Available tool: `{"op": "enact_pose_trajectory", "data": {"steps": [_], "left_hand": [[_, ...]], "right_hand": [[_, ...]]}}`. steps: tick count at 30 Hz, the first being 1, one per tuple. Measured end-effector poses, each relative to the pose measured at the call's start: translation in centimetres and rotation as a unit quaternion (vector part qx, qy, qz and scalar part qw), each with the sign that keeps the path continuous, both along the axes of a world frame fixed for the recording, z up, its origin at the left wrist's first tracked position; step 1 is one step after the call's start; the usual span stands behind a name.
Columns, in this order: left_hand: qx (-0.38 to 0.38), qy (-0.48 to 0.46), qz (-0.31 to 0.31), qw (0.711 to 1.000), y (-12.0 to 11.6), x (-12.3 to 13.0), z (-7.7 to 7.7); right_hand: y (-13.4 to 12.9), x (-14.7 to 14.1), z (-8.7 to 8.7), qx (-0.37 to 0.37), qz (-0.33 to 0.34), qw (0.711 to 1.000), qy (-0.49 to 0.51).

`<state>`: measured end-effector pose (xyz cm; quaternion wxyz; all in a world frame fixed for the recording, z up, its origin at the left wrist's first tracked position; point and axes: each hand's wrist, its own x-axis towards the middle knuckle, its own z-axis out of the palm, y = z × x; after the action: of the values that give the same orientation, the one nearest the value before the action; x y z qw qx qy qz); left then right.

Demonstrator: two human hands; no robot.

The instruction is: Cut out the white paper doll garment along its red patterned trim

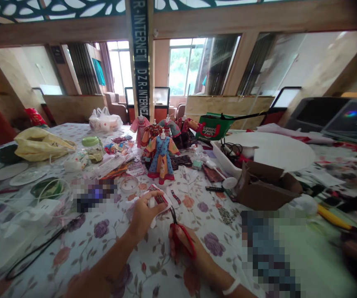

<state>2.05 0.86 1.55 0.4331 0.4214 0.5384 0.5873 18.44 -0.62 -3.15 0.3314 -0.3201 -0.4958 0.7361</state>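
Head view: your left hand (144,212) pinches a small red-and-white patterned flat piece (160,199) between thumb and fingers, just above the white floral tablecloth (144,265) and in front of the dressed figures. Your right hand (181,244) is closed around one pair of scissors with red handles and dark blades (174,218), their tips at the piece's right edge; whether they touch it, you cannot tell from here.

To your right, a white rectangular plastic tray (225,163) has a coiled black cable (232,150) in it. Nearer you sits an open brown cardboard box (259,192), its contents too dark to make out. Behind the tray stands one green bag with red print (213,124).

On your left, a clear jar with a pale green lid (94,155) holds something greenish brown. Beyond it is a knotted white plastic bag (105,120), filled with things you can't identify, and further left lies a crumpled pale yellow plastic bag (38,145).

You can count five small figures in robes at the middle: one blue and orange (161,157) in front, four others grouped behind it.
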Motion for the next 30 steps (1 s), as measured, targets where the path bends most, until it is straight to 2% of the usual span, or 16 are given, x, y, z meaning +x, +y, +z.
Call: {"op": "enact_pose_trajectory", "data": {"steps": [6, 11, 16, 19, 21, 23, 25, 27, 28, 30], "left_hand": [[0.026, 0.053, 0.003, 0.998, -0.3, 0.5, -1.4], [0.022, 0.031, -0.003, 0.999, -0.1, 0.4, -1.8], [0.046, 0.056, 0.058, 0.996, 0.4, -0.8, -1.6], [0.037, 0.077, 0.071, 0.994, 0.6, -1.2, -1.6], [0.0, 0.07, 0.018, 0.997, 0.4, -1.2, -1.7], [-0.036, 0.057, -0.061, 0.996, 0.1, -1.0, -1.9], [-0.076, 0.049, -0.162, 0.983, -0.2, -1.1, -2.0], [-0.121, 0.057, -0.248, 0.959, -0.2, -1.7, -2.2], [-0.141, 0.068, -0.27, 0.95, 0.0, -2.2, -2.4], [-0.157, 0.097, -0.231, 0.955, 0.5, -3.3, -2.7]], "right_hand": [[0.0, -0.3, 0.3, 0.007, 0.002, 1.0, -0.028], [-0.1, -0.4, 0.6, 0.005, -0.015, 0.998, -0.065], [-0.1, -0.3, 1.0, 0.007, -0.033, 0.996, -0.088], [0.3, -0.1, 1.0, 0.009, -0.077, 0.993, -0.089], [0.9, 0.3, 1.3, 0.036, -0.119, 0.988, -0.092], [1.5, 1.1, 1.7, 0.104, -0.175, 0.973, -0.105], [2.1, 2.0, 2.3, 0.203, -0.237, 0.939, -0.143], [2.7, 2.9, 2.8, 0.256, -0.264, 0.906, -0.209], [2.9, 3.3, 2.9, 0.265, -0.266, 0.895, -0.239], [3.5, 3.7, 3.0, 0.256, -0.259, 0.892, -0.269]]}}
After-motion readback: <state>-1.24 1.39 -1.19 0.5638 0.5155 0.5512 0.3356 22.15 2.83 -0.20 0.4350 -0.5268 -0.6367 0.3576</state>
